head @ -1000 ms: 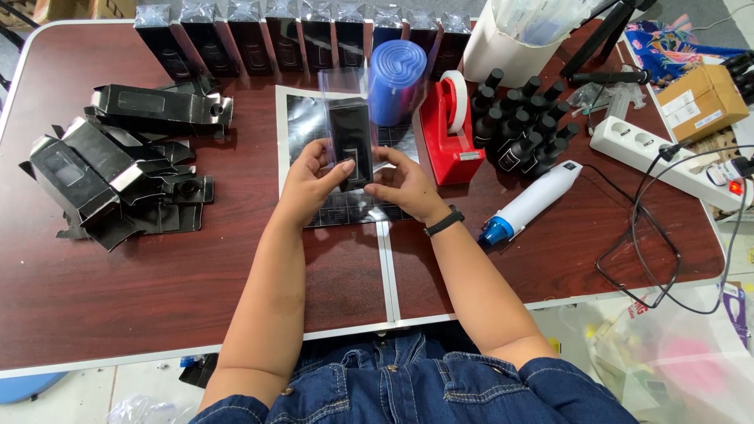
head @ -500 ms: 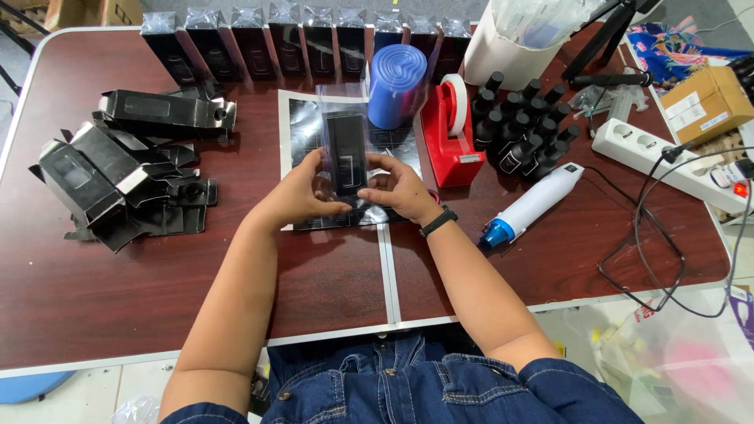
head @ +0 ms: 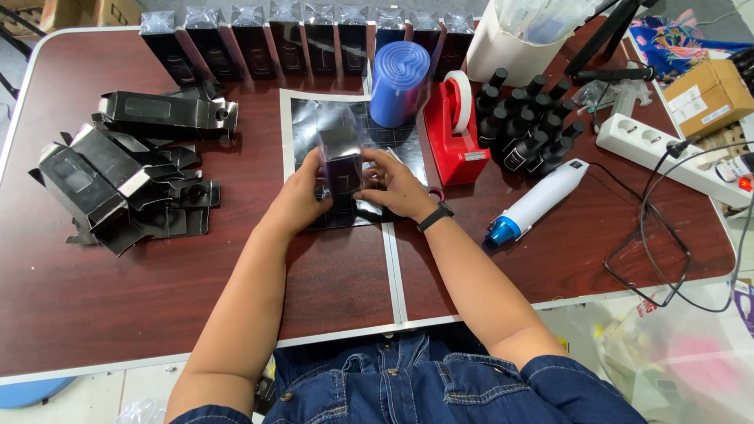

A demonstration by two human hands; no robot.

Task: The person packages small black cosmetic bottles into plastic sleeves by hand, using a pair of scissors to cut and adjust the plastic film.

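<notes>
My left hand [head: 300, 198] and my right hand [head: 396, 184] both grip a small dark box in clear film wrap [head: 341, 162], standing upright between them. The box is held just above a black mat [head: 314, 119] in the middle of the brown table [head: 94, 283]. My left fingers press its left side and my right fingers its right side. A black band sits on my right wrist.
A row of several wrapped dark boxes [head: 290, 35] lines the far edge. Flat black cartons [head: 118, 177] lie piled at left. A blue roll [head: 399, 82], red tape dispenser [head: 452, 129], several small black bottles [head: 526, 122], a white-and-blue heat gun [head: 536, 202] and a power strip [head: 667, 157] are at right.
The box has been turned from leaning back to standing upright, and both hands have closed in around its sides over the mat.
</notes>
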